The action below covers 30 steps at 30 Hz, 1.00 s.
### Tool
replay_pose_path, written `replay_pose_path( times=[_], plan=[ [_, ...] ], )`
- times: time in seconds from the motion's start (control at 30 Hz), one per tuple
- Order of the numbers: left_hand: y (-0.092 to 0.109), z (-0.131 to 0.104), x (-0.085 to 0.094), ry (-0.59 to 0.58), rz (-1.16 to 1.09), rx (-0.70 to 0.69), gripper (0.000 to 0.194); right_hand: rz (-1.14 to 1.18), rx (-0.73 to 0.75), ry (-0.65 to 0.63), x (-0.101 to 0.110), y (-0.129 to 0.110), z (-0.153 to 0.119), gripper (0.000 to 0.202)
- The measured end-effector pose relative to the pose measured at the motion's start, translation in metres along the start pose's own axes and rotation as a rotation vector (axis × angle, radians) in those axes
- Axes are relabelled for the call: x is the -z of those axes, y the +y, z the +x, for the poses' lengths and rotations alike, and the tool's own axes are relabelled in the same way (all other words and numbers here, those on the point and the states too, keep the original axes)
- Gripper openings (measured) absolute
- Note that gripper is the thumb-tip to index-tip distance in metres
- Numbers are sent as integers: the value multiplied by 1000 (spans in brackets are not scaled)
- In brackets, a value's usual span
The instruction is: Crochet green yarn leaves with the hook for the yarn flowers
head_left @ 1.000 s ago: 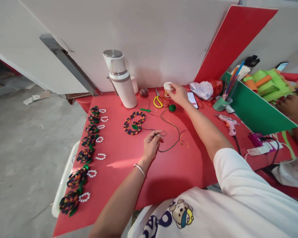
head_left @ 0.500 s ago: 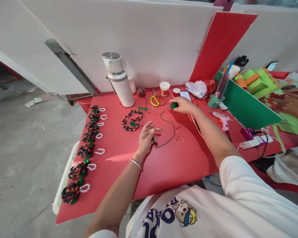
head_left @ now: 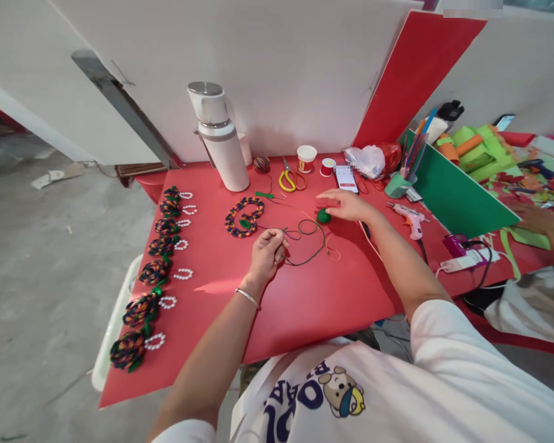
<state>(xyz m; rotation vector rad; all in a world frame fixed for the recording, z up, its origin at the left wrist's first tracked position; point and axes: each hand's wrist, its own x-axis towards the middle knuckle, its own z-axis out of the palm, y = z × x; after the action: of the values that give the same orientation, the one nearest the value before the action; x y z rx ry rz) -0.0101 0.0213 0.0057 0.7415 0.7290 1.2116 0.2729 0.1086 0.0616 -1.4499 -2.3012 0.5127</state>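
My left hand (head_left: 268, 251) pinches the end of a dark green yarn (head_left: 310, 259) near the middle of the red table (head_left: 323, 301). The yarn loops across the table to a small green ball (head_left: 324, 216). Just beside and above that ball is my right hand (head_left: 344, 205), fingers stretched apart and holding nothing. A braided multicoloured loop (head_left: 244, 216) with a green centre lies left of my left hand. Behind it rests a green-handled hook (head_left: 264, 195). Loose orange thread (head_left: 333, 247) curls beside the yarn.
Braided rosettes (head_left: 155, 271) and bead rings (head_left: 183, 274) line the left edge. Behind are a white flask (head_left: 224, 157), scissors (head_left: 287, 179), a paper cup (head_left: 306, 159) and a phone (head_left: 346, 178). A glue gun (head_left: 412, 219) and another person's hand (head_left: 530, 218) are at right.
My right hand has let go of the green ball, which now sits slightly lower on the table, and its fingers have spread. My left hand's fingers have closed together more. The view has shifted slightly.
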Motion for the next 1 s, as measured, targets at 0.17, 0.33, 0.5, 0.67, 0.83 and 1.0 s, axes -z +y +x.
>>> replay_pose_path(
  times=[0.17,0.33,0.5,0.67,0.83,1.0],
  plan=[
    [-1,0,-3,26,24,-8,42,-207,-399,79,5,5,-2,29],
    [-1,0,-5,29,35,-6,42,-282,-497,19,-15,10,-6,31],
    [0,-1,-5,33,42,-7,43,-297,-480,9,-11,14,6,27],
    [-1,-1,-4,34,36,-2,41,-323,-493,82,24,27,41,32],
    [-2,1,-2,37,36,10,40,-471,-673,312,64,39,95,30],
    [-3,6,-1,43,32,4,41,-359,-423,629,79,41,146,44]
  ],
)
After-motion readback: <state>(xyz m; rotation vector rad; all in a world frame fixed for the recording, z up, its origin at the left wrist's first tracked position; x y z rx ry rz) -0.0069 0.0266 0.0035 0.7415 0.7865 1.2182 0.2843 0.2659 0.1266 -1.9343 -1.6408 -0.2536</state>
